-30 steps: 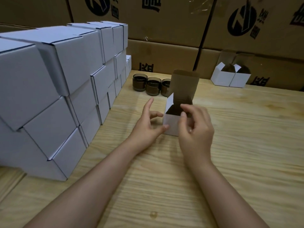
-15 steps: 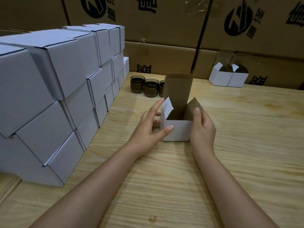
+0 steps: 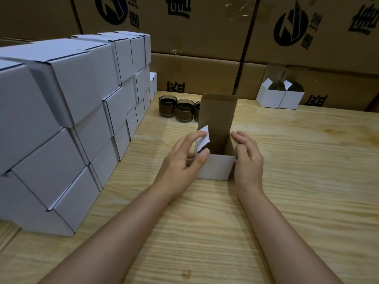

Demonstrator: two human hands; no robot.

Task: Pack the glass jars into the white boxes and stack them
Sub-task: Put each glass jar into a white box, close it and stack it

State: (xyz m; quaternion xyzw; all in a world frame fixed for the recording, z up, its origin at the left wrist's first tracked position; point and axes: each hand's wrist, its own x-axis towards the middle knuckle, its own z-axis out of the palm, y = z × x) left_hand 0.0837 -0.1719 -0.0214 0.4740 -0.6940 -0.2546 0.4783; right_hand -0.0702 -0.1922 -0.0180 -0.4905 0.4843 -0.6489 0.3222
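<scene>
Three glass jars (image 3: 167, 105) stand in a row near the table's (image 3: 307, 191) far edge, the third half hidden. One open white box (image 3: 215, 168) sits mid-table; two more open boxes (image 3: 268, 97) sit at the far right. Closed white boxes (image 3: 78, 83) along the left edge stand three tiers high, their full number hidden.

you have a pale, grain-streaked wooden table (image 3: 307, 181) before you; behind it, big brown cardboard cartons (image 3: 205, 27) with black printed logos stand stacked like a wall.
</scene>
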